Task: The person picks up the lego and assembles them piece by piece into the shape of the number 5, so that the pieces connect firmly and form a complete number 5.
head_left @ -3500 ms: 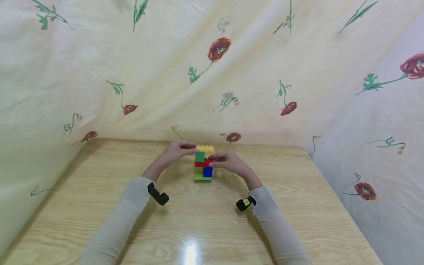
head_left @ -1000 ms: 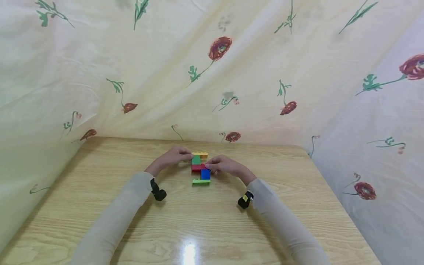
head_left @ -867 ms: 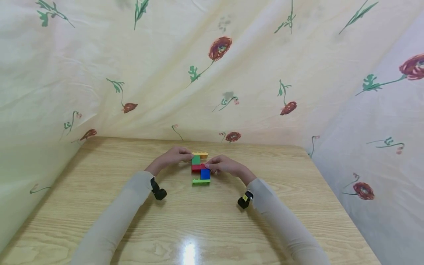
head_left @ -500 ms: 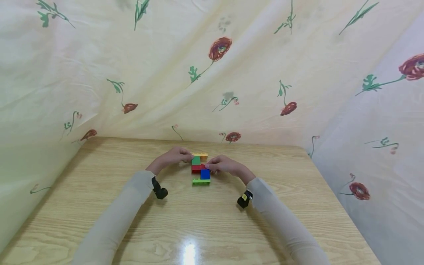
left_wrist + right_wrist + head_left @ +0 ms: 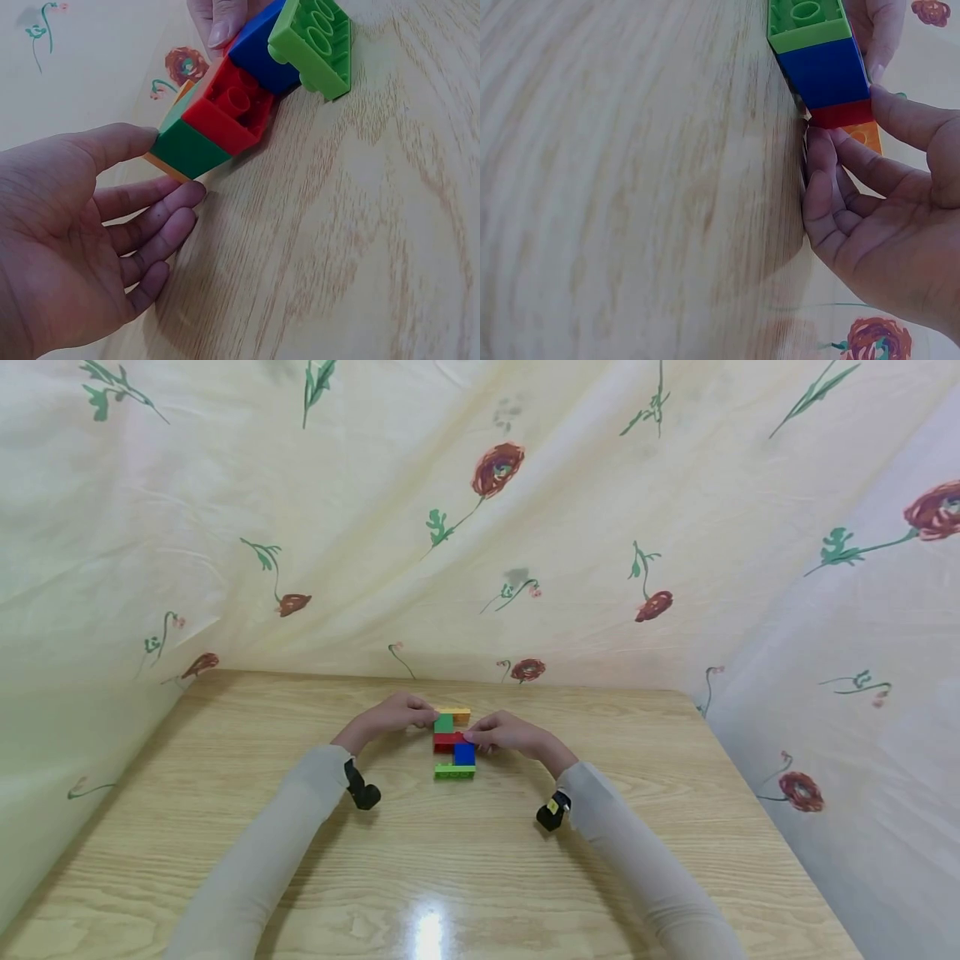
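Several plastic toy bricks are joined in a zigzag between the hands in the head view: a yellow-orange brick (image 5: 461, 714) at the far end, then a green brick (image 5: 443, 724), a red brick (image 5: 447, 741), a blue brick (image 5: 464, 754) and a light-green brick (image 5: 454, 772) nearest me. My left hand (image 5: 397, 713) pinches the green brick, thumb on its face. On the other side my right hand (image 5: 510, 732) grips the red brick, its thumb close to the blue one. In the left wrist view, the light-green brick's hollow underside (image 5: 319, 37) shows. Whether the stack touches the table is unclear.
A wood-grain table (image 5: 465, 860) lies under the hands. Flower-printed cloth (image 5: 375, 527) hangs behind it and along both sides. Black cameras (image 5: 363, 792) sit on the wrists.
Since the earliest frame the upright stack has tipped back and shifted slightly left, both hands lowering with it. During the last second it tilts a little more, both grips staying put.
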`<action>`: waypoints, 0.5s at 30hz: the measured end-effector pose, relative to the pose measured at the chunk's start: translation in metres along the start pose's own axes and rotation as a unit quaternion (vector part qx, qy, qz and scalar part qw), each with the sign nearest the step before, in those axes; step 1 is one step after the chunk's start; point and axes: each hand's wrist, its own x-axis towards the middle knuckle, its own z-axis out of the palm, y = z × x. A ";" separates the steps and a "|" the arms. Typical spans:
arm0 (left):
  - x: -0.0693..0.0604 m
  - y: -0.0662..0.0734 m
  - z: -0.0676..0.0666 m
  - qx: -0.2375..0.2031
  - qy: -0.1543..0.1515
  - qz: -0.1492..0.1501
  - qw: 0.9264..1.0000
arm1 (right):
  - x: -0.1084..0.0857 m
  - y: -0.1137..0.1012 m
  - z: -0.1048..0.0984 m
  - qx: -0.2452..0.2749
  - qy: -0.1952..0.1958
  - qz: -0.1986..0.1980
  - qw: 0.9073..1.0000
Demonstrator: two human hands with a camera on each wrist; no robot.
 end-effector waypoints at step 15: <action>-0.002 -0.002 0.000 -0.011 -0.001 -0.002 1.000 | 0.002 0.001 0.002 -0.005 0.009 -0.001 1.000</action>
